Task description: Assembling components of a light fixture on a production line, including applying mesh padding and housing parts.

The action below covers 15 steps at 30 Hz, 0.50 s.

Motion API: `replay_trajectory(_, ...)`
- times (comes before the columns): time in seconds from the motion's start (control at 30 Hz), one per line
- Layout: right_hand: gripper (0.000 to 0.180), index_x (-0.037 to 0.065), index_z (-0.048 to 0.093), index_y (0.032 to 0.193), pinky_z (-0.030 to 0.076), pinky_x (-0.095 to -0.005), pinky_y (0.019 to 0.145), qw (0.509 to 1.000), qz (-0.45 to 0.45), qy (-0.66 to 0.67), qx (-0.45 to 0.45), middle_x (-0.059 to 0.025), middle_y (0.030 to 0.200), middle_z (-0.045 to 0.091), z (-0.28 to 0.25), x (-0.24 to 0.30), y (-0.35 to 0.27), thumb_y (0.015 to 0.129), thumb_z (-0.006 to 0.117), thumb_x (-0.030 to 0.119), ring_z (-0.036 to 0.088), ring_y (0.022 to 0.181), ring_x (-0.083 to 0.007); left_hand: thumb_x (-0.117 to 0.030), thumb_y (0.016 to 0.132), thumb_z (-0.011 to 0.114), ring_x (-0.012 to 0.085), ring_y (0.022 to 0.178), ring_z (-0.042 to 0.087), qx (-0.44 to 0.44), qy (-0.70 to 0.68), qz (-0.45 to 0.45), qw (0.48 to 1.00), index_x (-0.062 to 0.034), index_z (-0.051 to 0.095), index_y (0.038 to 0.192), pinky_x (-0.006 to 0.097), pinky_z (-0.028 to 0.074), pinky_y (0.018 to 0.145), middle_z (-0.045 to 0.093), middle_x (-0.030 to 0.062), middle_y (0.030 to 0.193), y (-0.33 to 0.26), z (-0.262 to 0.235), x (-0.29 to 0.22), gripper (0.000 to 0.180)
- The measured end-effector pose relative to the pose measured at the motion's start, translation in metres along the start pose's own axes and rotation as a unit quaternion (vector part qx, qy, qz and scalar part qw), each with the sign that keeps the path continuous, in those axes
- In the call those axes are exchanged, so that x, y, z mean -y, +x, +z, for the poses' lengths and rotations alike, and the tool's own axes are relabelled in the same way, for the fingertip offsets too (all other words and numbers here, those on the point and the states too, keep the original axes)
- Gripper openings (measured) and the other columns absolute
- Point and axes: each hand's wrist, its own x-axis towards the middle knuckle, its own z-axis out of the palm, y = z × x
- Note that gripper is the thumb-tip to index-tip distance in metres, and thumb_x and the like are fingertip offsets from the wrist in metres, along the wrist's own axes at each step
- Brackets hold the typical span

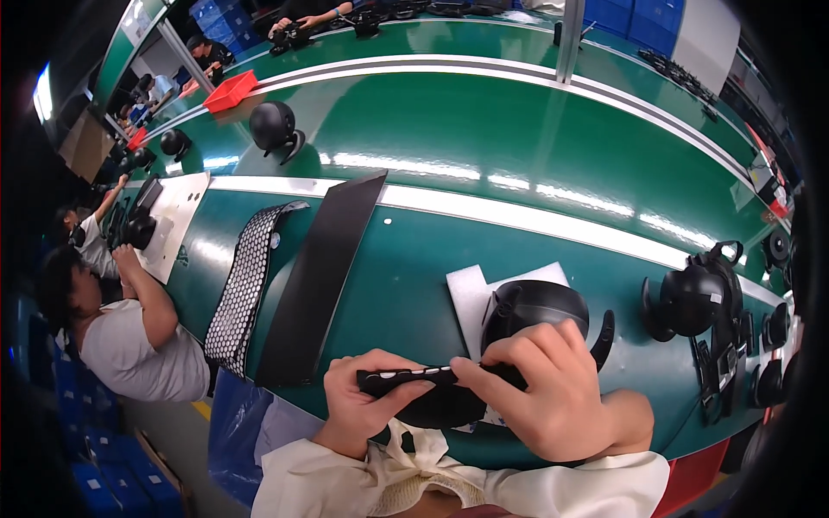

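Close in front of me, both hands hold a narrow black strip with white oval spots, roughly level. My left hand grips its left end, with thumb and fingers closed round it. My right hand pinches the right part between thumb and fingertips, hiding that end. A dark rounded piece shows just below the strip; whether the two are joined I cannot tell. Just beyond my right hand, a black rounded shell with a curved arm rests on white foam, partly covered by the hand.
Left of my hands lie a long black flat panel and a black-and-white honeycomb strip. At right are another round black unit and black straps. Beyond runs a green conveyor with a black unit. A co-worker sits at left.
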Motion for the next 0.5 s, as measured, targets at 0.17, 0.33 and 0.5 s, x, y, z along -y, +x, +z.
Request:
replay_trajectory(0.17,0.040,0.009,0.066,0.085,0.030,-0.0273,0.052,0.999,0.018,-0.015,-0.022,-0.0014,0.072,0.051,0.007,0.001,-0.004,0.046,0.058,0.015,0.046,0.063,-0.0146,0.004,0.064,0.070,0.0095,0.059,0.060,0.014,-0.012,-0.023,1.000,0.0024,0.062,0.076,0.018,0.045,0.055,0.064,0.0086,0.068,-0.001,-0.002,0.002,0.014)
replay_trajectory(0.33,0.036,0.004,0.065,0.083,0.031,-0.0252,0.048,0.998,-0.042,0.015,-0.055,-0.0037,0.069,0.050,0.010,-0.005,-0.007,0.049,0.059,0.009,0.045,0.059,-0.0144,0.004,0.065,0.069,0.0098,0.061,0.061,0.013,-0.035,-0.030,0.999,0.0029,0.062,0.077,0.019,0.046,0.057,0.064,0.0089,0.069,-0.002,-0.003,0.003,0.013)
replay_trajectory(0.5,0.026,-0.001,0.062,0.079,0.033,-0.0227,0.045,0.992,-0.081,0.071,-0.066,-0.0054,0.068,0.048,0.012,-0.014,-0.011,0.053,0.061,0.003,0.044,0.056,-0.0137,0.003,0.066,0.069,0.0093,0.062,0.060,0.025,-0.068,-0.075,0.995,0.0028,0.061,0.077,0.019,0.046,0.058,0.064,0.0079,0.069,-0.002,0.000,0.000,0.013)
